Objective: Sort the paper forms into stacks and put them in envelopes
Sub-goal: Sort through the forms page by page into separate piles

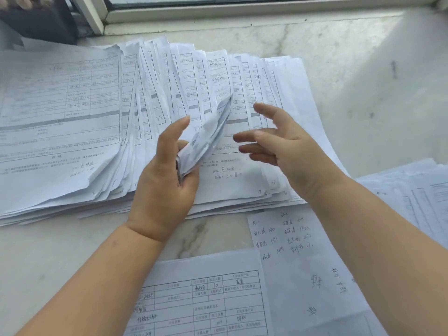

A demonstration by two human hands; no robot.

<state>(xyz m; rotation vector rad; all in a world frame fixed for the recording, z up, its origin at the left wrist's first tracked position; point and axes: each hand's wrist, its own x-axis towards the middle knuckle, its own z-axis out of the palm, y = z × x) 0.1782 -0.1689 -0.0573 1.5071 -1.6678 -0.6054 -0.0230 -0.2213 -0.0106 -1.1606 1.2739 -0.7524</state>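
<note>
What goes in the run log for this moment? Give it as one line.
left hand: grips lifted sheet | right hand: open above fanned forms | handwritten list: nearer | stage: sorting; no envelope visible

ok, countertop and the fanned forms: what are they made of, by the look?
Countertop: looks like polished stone, probably marble; pale with grey veins and a soft sheen. Could be an imitation.
Fanned forms: thin matte white office paper, printed tables with handwriting; edges curl, and the sheets bend where the left hand grips them. Right hand hovers open.
</note>
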